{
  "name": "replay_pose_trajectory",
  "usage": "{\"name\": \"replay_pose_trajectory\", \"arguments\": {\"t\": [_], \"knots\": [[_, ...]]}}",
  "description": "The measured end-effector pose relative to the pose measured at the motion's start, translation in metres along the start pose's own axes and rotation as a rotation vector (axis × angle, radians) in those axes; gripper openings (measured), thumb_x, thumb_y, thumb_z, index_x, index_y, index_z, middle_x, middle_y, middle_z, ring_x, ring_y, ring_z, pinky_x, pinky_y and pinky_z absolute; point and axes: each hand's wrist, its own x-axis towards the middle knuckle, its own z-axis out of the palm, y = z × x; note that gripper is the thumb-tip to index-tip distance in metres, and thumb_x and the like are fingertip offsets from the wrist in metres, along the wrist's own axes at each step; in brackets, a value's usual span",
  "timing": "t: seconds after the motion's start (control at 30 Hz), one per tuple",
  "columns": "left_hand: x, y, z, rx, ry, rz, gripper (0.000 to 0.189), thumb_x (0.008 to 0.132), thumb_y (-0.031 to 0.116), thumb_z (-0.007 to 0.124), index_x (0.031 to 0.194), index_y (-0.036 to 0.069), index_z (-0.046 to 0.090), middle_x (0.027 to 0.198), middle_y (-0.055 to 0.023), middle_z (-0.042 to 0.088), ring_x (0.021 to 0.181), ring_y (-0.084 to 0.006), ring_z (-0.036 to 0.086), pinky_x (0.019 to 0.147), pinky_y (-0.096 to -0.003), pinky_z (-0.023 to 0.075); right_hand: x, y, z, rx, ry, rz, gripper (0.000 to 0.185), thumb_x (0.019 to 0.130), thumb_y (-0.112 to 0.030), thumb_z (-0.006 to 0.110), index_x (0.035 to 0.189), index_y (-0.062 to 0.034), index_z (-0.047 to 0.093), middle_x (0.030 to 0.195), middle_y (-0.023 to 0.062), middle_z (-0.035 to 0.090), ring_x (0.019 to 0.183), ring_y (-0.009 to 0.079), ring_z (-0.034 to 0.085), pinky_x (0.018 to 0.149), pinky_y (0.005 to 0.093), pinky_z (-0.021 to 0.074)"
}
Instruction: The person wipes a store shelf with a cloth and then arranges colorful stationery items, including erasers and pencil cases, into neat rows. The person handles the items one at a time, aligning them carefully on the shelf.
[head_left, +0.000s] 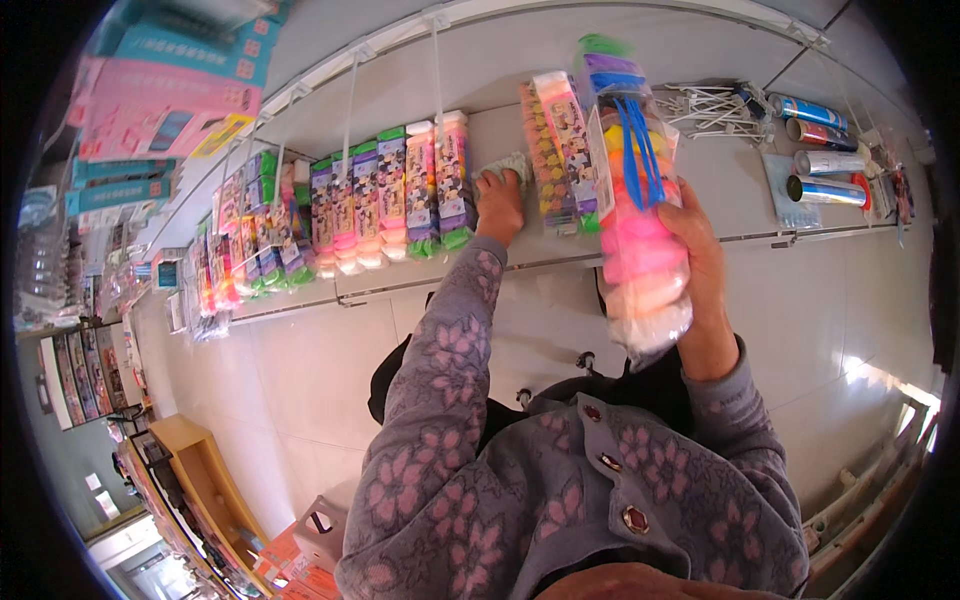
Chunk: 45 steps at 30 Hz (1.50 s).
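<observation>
My right hand (697, 240) grips a clear plastic pack of multicoloured modelling clay (645, 262), raised in front of the shelf. Blue plastic modelling tools (637, 154) show through its wrapper. On the shelf surface (480, 274), my left hand (501, 204) presses on a crumpled pale cloth (504, 166). Just left of that hand stands a row of similar clay packs (390, 187) with cartoon-printed sides. Two more packs (566, 142) stand to its right, partly behind the one I hold. My left palm and part of the cloth are hidden.
White display hooks (709, 111) lie in a pile at the right. Beyond them are several cylindrical cans (829, 189). Boxes in pink and teal (172, 105) hang or stand at upper left, near thin vertical rods (439, 75). A wooden box (199, 465) sits low at the left.
</observation>
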Motion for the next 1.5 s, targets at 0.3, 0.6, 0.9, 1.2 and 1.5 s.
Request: {"name": "replay_pose_trajectory", "arguments": {"t": [0.3, 0.6, 0.9, 1.2, 1.5], "knots": [[-0.088, -0.001, 0.030, 0.049, 0.077, 0.046, 0.068, 0.078, 0.013, 0.073, 0.139, 0.005, 0.043, 0.142, -0.0318, 0.039, 0.126, -0.0495, 0.044, 0.096, -0.0447, 0.0541, 0.012, 0.023, 0.007, -0.079, -0.033, -0.064, 0.042, 0.089, -0.018, 0.063, 0.127, -0.0018, 0.053, 0.102, 0.0114, 0.066, 0.085, 0.0210, 0.068, 0.071, 0.0344, 0.0577], [-0.189, -0.002, 0.022, -0.016, 0.071, 0.119, 0.065, 0.076, 0.007, 0.073, 0.136, 0.004, 0.047, 0.137, -0.0314, 0.045, 0.121, -0.0490, 0.049, 0.090, -0.0450, 0.0570, 0.023, 0.044, 0.019, -0.038, -0.028, 0.120, 0.040, 0.085, -0.018, 0.071, 0.122, -0.0044, 0.061, 0.105, 0.0088, 0.069, 0.092, 0.0213, 0.069, 0.080, 0.0357, 0.0573], [-0.198, -0.019, -0.073, 0.032, -0.418, 0.340, 0.035, 0.081, 0.018, 0.072, 0.114, 0.007, 0.068, 0.104, -0.0161, 0.074, 0.102, -0.0332, 0.070, 0.087, -0.0441, 0.0550, 0.037, 0.063, 0.026, -0.042, -0.096, 0.261, 0.037, 0.086, -0.017, 0.072, 0.118, -0.0018, 0.063, 0.101, 0.0129, 0.070, 0.085, 0.0254, 0.070, 0.074, 0.0395, 0.0590], [-0.225, -0.016, -0.159, 0.024, -0.313, 0.363, 0.042, 0.080, 0.018, 0.075, 0.120, 0.011, 0.065, 0.118, -0.0166, 0.069, 0.112, -0.0378, 0.064, 0.088, -0.0474, 0.0546, 0.065, 0.074, 0.035, -0.138, -0.187, 0.418, 0.036, 0.087, -0.021, 0.070, 0.116, -0.0003, 0.062, 0.097, 0.0157, 0.070, 0.080, 0.0284, 0.071, 0.068, 0.0426, 0.0603], [-0.229, 0.001, -0.160, -0.029, -0.296, 0.474, 0.043, 0.080, 0.019, 0.075, 0.121, 0.008, 0.064, 0.118, -0.0167, 0.067, 0.111, -0.0369, 0.064, 0.091, -0.0490, 0.0548, 0.105, 0.105, 0.045, -0.456, -0.119, 0.322, 0.043, 0.085, -0.018, 0.072, 0.123, -0.0017, 0.061, 0.098, 0.0126, 0.070, 0.081, 0.0236, 0.070, 0.071, 0.0386, 0.0596]]}}
